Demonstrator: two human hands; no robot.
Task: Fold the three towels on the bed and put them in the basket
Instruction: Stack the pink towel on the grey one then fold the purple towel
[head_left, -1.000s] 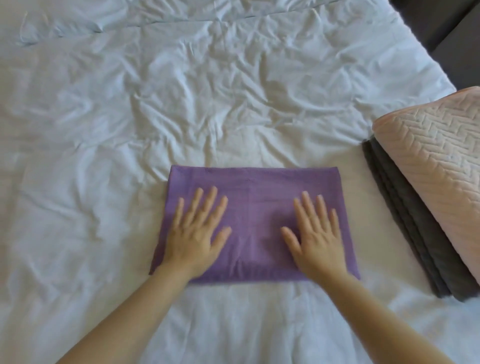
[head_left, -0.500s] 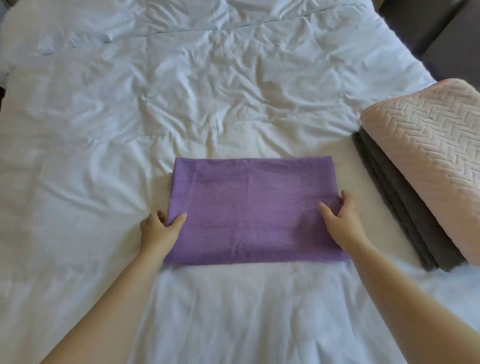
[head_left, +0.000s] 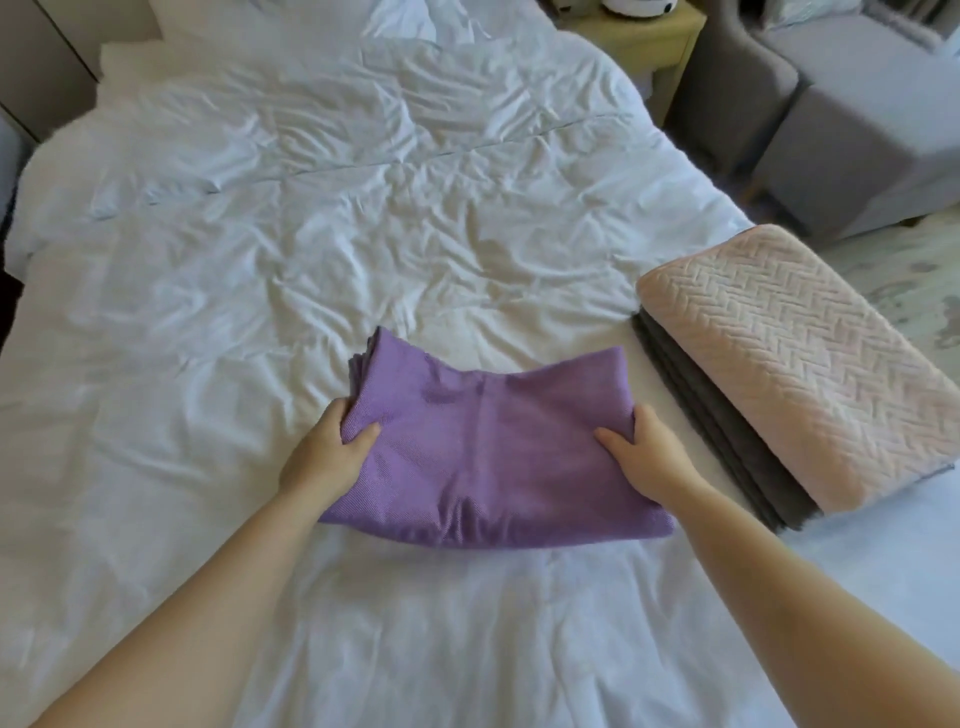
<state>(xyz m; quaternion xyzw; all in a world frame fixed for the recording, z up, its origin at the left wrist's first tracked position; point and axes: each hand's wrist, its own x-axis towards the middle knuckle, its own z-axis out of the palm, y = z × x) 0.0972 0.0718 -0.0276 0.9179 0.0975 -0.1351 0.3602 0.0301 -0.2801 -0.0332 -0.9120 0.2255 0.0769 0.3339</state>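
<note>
Purple towel, folded, sits towards the near edge of the bed, ends raised, middle sagging. Left hand and right hand each grip one end. Pink towel lies on grey towel at the right edge. Step, as judged: lifting. Next: support the folds and transfer to the basket, which is not in view.

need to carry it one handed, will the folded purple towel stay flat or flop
Probably floppy: the purple towel sags in the middle between the left hand and right hand gripping its ends. Likely light, as two pinches raise it. Its layers fan at one corner, so may spill.
</note>
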